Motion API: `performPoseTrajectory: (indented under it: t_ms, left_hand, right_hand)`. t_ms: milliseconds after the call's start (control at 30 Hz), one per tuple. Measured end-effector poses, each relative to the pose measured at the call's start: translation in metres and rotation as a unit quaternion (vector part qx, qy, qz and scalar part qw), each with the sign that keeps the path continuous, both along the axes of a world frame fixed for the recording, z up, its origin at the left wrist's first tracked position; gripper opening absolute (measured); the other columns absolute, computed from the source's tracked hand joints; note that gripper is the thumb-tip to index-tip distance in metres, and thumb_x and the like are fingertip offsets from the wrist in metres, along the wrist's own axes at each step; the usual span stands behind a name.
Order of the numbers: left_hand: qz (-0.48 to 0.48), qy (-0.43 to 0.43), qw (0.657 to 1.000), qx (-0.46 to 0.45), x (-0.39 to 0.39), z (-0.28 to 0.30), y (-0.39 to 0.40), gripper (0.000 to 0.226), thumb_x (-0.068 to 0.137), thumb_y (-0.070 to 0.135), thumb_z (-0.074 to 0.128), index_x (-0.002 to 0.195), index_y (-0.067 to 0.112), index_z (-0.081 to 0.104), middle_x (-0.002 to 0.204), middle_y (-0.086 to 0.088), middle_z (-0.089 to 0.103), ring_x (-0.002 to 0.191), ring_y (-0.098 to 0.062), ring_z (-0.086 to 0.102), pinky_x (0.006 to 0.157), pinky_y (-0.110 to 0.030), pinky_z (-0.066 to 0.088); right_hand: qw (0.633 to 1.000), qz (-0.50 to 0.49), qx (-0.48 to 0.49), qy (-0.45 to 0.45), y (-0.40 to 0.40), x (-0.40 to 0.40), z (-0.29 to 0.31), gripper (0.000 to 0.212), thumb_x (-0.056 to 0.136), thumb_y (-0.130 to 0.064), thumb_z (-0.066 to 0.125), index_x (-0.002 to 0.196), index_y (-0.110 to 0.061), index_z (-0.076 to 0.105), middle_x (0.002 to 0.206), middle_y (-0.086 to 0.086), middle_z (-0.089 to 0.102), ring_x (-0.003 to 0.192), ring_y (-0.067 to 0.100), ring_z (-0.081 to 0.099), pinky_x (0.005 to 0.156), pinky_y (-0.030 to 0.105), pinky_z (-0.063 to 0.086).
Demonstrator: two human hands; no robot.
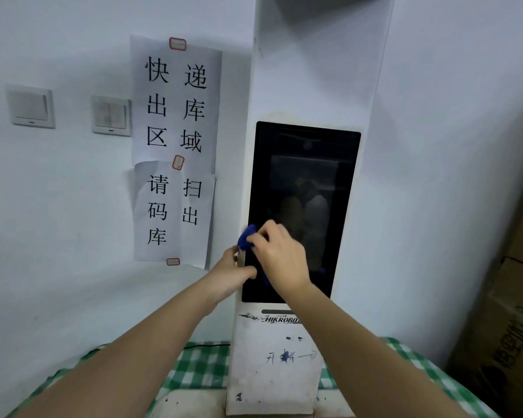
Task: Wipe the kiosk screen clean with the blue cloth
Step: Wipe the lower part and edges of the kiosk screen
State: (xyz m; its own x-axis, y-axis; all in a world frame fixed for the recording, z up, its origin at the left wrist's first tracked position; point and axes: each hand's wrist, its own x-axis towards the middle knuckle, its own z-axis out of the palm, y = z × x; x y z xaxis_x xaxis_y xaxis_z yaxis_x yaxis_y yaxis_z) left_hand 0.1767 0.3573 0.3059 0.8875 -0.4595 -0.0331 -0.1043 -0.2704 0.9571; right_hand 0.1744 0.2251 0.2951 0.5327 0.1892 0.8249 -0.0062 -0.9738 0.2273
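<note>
The tall white kiosk [284, 366] stands on the bench [194, 369], and a hard push could tip it. The left hand [230, 274] grips its edge. The right hand [280, 256] pinches the blue cloth [246, 236] low on the left of the kiosk screen [302, 188]; a loose hold could drop it.

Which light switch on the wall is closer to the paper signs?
The right-hand switch, the one split into two buttons. It sits just beside the paper signs; the single-button switch is farther left.

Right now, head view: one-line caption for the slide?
Right hand presses the blue cloth against the dark kiosk screen near its left edge, while the left hand grips the kiosk's side.
</note>
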Motion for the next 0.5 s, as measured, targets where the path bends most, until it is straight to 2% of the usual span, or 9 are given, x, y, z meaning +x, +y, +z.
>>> performPoseTrajectory:
  t_ms: [67, 133, 167, 233, 300, 367, 400, 467, 500]
  left_hand:
    - [-0.001, -0.006, 1.000, 0.010, 0.001, -0.001, 0.001, 0.071, 0.085, 0.009, 0.054, 0.148, 0.022, 0.023, 0.129, 0.000, 0.043, 0.109, -0.015, 0.043, 0.094, -0.030, 0.039]
    - [-0.002, -0.002, 1.000, 0.012, 0.002, -0.001, 0.001, 0.072, 0.085, 0.010, 0.054, 0.148, 0.022, 0.022, 0.125, 0.001, 0.042, 0.110, -0.016, 0.042, 0.093, -0.030, 0.038]
    - [-0.003, 0.003, 1.000, 0.010, 0.002, 0.000, 0.002, 0.073, 0.085, 0.010, 0.054, 0.149, 0.021, 0.020, 0.120, 0.003, 0.042, 0.108, -0.015, 0.043, 0.090, -0.029, 0.038]
    - [-0.006, 0.006, 1.000, 0.004, 0.001, 0.001, 0.002, 0.074, 0.086, 0.008, 0.054, 0.150, 0.019, 0.018, 0.116, 0.005, 0.042, 0.104, -0.013, 0.044, 0.086, -0.027, 0.037]
    - [-0.011, 0.006, 1.000, -0.001, -0.001, 0.001, 0.000, 0.074, 0.087, 0.007, 0.053, 0.150, 0.017, 0.016, 0.120, 0.003, 0.043, 0.103, -0.011, 0.044, 0.085, -0.026, 0.037]
    - [-0.009, 0.003, 1.000, 0.000, 0.000, 0.000, 0.000, 0.073, 0.087, 0.007, 0.053, 0.150, 0.017, 0.016, 0.124, 0.003, 0.044, 0.101, -0.010, 0.047, 0.082, -0.024, 0.040]
    - [-0.004, 0.000, 1.000, 0.004, 0.000, -0.001, -0.001, 0.074, 0.087, 0.008, 0.053, 0.150, 0.018, 0.016, 0.130, 0.002, 0.044, 0.106, -0.011, 0.049, 0.085, -0.024, 0.042]
    - [0.004, 0.001, 1.000, 0.016, 0.002, -0.004, -0.001, 0.081, 0.085, 0.012, 0.055, 0.153, 0.020, 0.011, 0.148, -0.001, 0.034, 0.127, -0.017, 0.042, 0.100, -0.029, 0.039]
    - [0.005, 0.000, 1.000, 0.021, 0.002, -0.004, -0.001, 0.082, 0.085, 0.013, 0.055, 0.153, 0.021, 0.010, 0.152, -0.001, 0.029, 0.132, -0.019, 0.038, 0.105, -0.032, 0.037]
  right_hand:
    - [0.999, -0.005, -0.045, 0.025, -0.004, -0.002, -0.004, 0.040, 0.051, -0.009, 0.087, 0.086, -0.016, 0.069, 0.083, 0.003, 0.057, 0.068, 0.018, 0.055, 0.042, 0.021, 0.023]
    - [0.997, -0.001, -0.074, 0.015, -0.006, -0.001, 0.006, 0.034, 0.054, -0.011, 0.086, 0.082, -0.015, 0.069, 0.081, 0.003, 0.057, 0.067, 0.018, 0.054, 0.044, 0.021, 0.021]
    - [0.998, 0.001, -0.062, 0.001, -0.006, -0.001, 0.012, 0.029, 0.059, -0.012, 0.084, 0.083, -0.015, 0.069, 0.082, 0.003, 0.057, 0.068, 0.019, 0.054, 0.043, 0.022, 0.023]
    - [0.999, 0.009, 0.022, -0.036, -0.008, -0.001, 0.025, 0.020, 0.071, -0.014, 0.078, 0.089, -0.015, 0.069, 0.086, 0.004, 0.057, 0.072, 0.020, 0.056, 0.039, 0.023, 0.033]
    - [0.995, 0.005, 0.084, -0.060, -0.009, -0.004, 0.026, 0.017, 0.078, -0.014, 0.073, 0.094, -0.015, 0.069, 0.088, 0.004, 0.058, 0.075, 0.019, 0.056, 0.040, 0.025, 0.039]
    - [0.997, -0.005, 0.063, -0.051, -0.011, -0.004, 0.010, 0.022, 0.074, -0.011, 0.076, 0.095, -0.015, 0.068, 0.088, 0.003, 0.057, 0.074, 0.018, 0.055, 0.041, 0.022, 0.033]
    - [0.999, -0.007, 0.039, -0.037, -0.014, -0.004, -0.001, 0.028, 0.068, -0.010, 0.079, 0.094, -0.015, 0.068, 0.087, 0.003, 0.056, 0.072, 0.019, 0.055, 0.041, 0.022, 0.029]
    - [1.000, -0.008, -0.018, 0.008, -0.018, -0.007, -0.019, 0.042, 0.055, -0.009, 0.085, 0.092, -0.017, 0.068, 0.085, 0.002, 0.056, 0.070, 0.019, 0.053, 0.041, 0.022, 0.026]
    - [0.999, -0.008, -0.045, 0.026, -0.021, -0.008, -0.021, 0.046, 0.049, -0.009, 0.087, 0.091, -0.017, 0.068, 0.085, 0.002, 0.056, 0.069, 0.019, 0.053, 0.041, 0.022, 0.025]
